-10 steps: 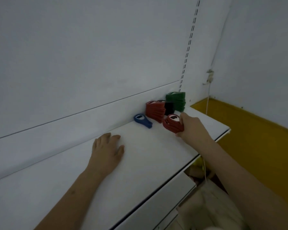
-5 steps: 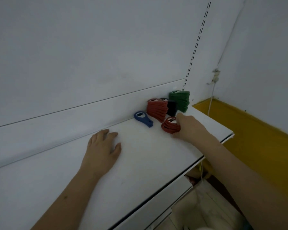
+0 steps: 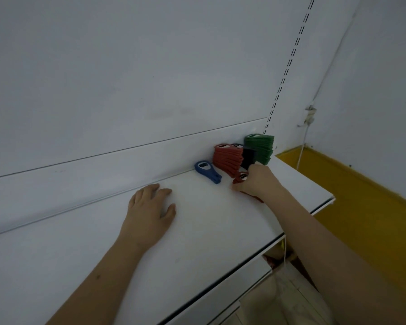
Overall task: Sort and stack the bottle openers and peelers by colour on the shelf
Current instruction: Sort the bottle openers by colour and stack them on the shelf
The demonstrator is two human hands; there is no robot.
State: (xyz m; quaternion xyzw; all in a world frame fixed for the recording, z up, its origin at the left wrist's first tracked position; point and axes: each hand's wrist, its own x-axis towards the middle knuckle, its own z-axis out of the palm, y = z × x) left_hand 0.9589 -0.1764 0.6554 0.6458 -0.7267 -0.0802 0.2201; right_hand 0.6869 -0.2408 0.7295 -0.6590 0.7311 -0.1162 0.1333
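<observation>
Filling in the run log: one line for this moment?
left hand flat on shelf | right hand grips red openers | blue opener loose

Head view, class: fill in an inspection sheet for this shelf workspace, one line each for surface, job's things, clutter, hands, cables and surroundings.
Surface: white shelf, its front edge running to the right end.
Job's things: red stack and green stack against the back panel, a dark stack between them; one blue opener lying alone; red openers under the right hand.
Clutter: nothing seen.
Hands: left hand rests flat on the shelf; right hand grips the red openers.
Cables: white cord hanging down the right wall.
Surroundings: white back panel, yellow wall band.
</observation>
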